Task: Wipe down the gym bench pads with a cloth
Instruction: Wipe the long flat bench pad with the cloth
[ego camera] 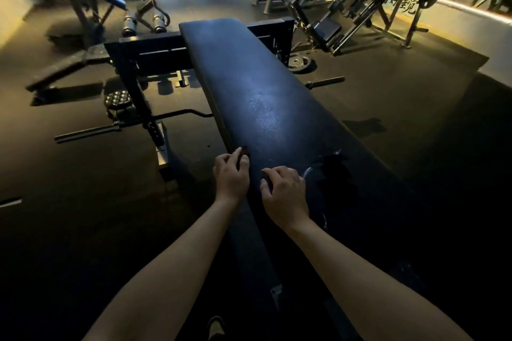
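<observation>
Bench pad lay in dim light. Left hand pinched a small dark-red thing at its left edge. Right hand curled on it, grip unclear.

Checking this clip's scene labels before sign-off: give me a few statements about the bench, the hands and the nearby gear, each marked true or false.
1. The left hand and the right hand are both at the near part of the bench pad. True.
2. The bench pad is bright red. False: it is dark, nearly black.
3. A weight plate lies on the floor to the right of the bench's far end. True.
4. The curved bar lies across the top of the pad. False: it sits low beside the bench, on its left.
</observation>
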A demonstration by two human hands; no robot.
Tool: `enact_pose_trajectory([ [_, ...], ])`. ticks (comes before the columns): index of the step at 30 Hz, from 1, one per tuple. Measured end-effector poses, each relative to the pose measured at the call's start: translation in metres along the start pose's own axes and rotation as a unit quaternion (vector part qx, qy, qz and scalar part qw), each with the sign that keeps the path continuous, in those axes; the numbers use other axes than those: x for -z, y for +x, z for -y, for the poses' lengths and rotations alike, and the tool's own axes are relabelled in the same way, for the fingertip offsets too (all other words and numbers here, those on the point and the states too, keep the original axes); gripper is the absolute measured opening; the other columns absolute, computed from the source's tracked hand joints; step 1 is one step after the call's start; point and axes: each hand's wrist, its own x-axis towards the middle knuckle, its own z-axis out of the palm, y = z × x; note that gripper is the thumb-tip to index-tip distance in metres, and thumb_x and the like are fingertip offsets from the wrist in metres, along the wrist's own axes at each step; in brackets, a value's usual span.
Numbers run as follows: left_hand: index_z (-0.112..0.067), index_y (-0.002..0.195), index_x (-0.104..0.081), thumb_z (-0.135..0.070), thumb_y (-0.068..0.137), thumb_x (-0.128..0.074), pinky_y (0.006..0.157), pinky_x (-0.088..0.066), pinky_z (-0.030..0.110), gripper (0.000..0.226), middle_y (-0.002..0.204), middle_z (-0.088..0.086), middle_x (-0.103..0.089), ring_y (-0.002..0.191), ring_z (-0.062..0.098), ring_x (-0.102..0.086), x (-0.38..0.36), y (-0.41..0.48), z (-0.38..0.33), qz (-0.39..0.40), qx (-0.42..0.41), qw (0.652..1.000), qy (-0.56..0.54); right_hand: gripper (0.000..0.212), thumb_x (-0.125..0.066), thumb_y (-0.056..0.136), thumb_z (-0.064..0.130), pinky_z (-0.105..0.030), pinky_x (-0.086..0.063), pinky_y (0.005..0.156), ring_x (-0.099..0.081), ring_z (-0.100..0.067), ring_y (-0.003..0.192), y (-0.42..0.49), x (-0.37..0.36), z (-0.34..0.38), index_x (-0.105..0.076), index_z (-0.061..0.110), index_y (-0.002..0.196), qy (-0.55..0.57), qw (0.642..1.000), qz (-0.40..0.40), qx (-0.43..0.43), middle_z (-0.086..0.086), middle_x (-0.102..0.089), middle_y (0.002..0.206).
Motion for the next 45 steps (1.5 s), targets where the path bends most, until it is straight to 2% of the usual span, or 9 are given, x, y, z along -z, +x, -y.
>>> enact_pose_trajectory([
  [8, -0.024, 0.129, -0.064, -0.033, 0.103, -0.05, 0.1, -0.041, 0.043, 0.032, 0.122, 0.001, -0.043, 0.112, 0.021, -0.036, -0.016, -0.063, 0.004, -0.016, -0.069, 0.997, 0.021, 0.026, -0.053, 0.099, 0.023, -0.03, -0.044, 0.093, -0.054, -0.018, 0.108, -0.019, 0.016, -0.005, -0.065, 0.013, 0.12, 0.125, 0.992, -0.018, -0.031, -0.003, -0.063, 0.115],
  [14, -0.029, 0.123, -0.068, -0.056, 0.09, -0.036, 0.097, -0.04, 0.033, 0.053, 0.116, -0.004, -0.046, 0.111, 0.016, -0.041, -0.013, -0.113, 0.013, -0.014, -0.094, 0.995, -0.026, 0.027, -0.053, 0.097, 0.021, -0.034, -0.045, 0.097, -0.052, -0.017, 0.109, -0.045, 0.018, -0.011, -0.065, 0.013, 0.12, 0.107, 0.994, -0.026, -0.006, -0.001, -0.063, 0.115],
  [20, -0.019, 0.136, -0.06, -0.033, 0.105, -0.048, 0.104, -0.041, 0.039, 0.036, 0.125, 0.004, -0.039, 0.12, 0.022, -0.041, 0.002, -0.067, 0.001, -0.067, -0.045, 0.996, -0.039, 0.032, -0.051, 0.097, 0.029, -0.038, -0.039, 0.103, -0.053, -0.019, 0.116, -0.034, 0.013, -0.01, -0.066, 0.015, 0.122, 0.082, 0.996, -0.017, -0.021, 0.0, -0.062, 0.12],
  [26, -0.024, 0.14, -0.057, -0.037, 0.104, -0.048, 0.106, -0.033, 0.036, 0.039, 0.132, 0.009, -0.04, 0.124, 0.028, -0.032, -0.014, -0.038, -0.009, 0.029, -0.045, 0.997, 0.048, 0.036, -0.05, 0.1, 0.031, -0.039, -0.036, 0.108, -0.05, -0.015, 0.122, -0.033, 0.012, -0.008, -0.06, 0.018, 0.132, 0.067, 0.997, -0.017, -0.029, 0.002, -0.061, 0.127],
  [32, -0.025, 0.135, -0.062, -0.034, 0.105, -0.048, 0.104, -0.036, 0.036, 0.034, 0.122, 0.001, -0.044, 0.115, 0.02, -0.033, -0.006, -0.076, 0.001, 0.054, -0.106, 0.993, 0.021, 0.027, -0.051, 0.101, 0.027, -0.036, -0.042, 0.102, -0.052, -0.012, 0.109, -0.037, 0.018, -0.007, -0.065, 0.018, 0.121, 0.115, 0.992, -0.035, -0.035, 0.002, -0.064, 0.113],
  [38, -0.026, 0.126, -0.068, -0.035, 0.104, -0.047, 0.105, -0.036, 0.031, 0.032, 0.117, -0.004, -0.049, 0.117, 0.021, -0.045, 0.004, -0.089, 0.003, 0.066, -0.072, 0.994, -0.049, 0.034, -0.046, 0.097, 0.035, -0.039, -0.041, 0.1, -0.06, -0.017, 0.103, -0.046, 0.021, -0.003, -0.064, 0.023, 0.123, 0.065, 0.997, -0.033, -0.008, 0.002, -0.07, 0.106],
  [40, -0.023, 0.122, -0.069, -0.038, 0.101, -0.045, 0.105, -0.044, 0.04, 0.035, 0.115, -0.001, -0.053, 0.113, 0.019, -0.054, 0.005, -0.088, -0.008, 0.043, -0.061, 0.991, -0.115, 0.037, -0.049, 0.099, 0.034, -0.036, -0.046, 0.1, -0.062, -0.013, 0.106, -0.044, 0.025, -0.002, -0.06, 0.025, 0.133, 0.147, 0.988, -0.018, -0.033, 0.003, -0.069, 0.114],
  [43, -0.022, 0.123, -0.065, -0.028, 0.106, -0.046, 0.097, -0.049, 0.029, 0.026, 0.117, 0.0, -0.057, 0.106, 0.009, -0.059, 0.004, -0.089, -0.038, 0.05, -0.073, 0.979, -0.185, 0.041, -0.051, 0.104, 0.026, -0.019, -0.049, 0.096, -0.06, 0.003, 0.113, -0.036, 0.037, 0.004, -0.051, 0.029, 0.145, 0.385, 0.918, 0.028, -0.086, 0.01, -0.062, 0.128],
  [45, -0.023, 0.122, -0.065, -0.026, 0.106, -0.046, 0.094, -0.052, 0.03, 0.025, 0.117, 0.001, -0.064, 0.105, 0.009, -0.063, -0.001, -0.087, -0.052, 0.07, -0.075, 0.971, -0.214, 0.043, -0.052, 0.104, 0.023, -0.019, -0.047, 0.101, -0.057, 0.002, 0.121, -0.028, 0.043, 0.002, -0.049, 0.028, 0.146, 0.441, 0.892, 0.014, -0.096, 0.01, -0.059, 0.136],
])
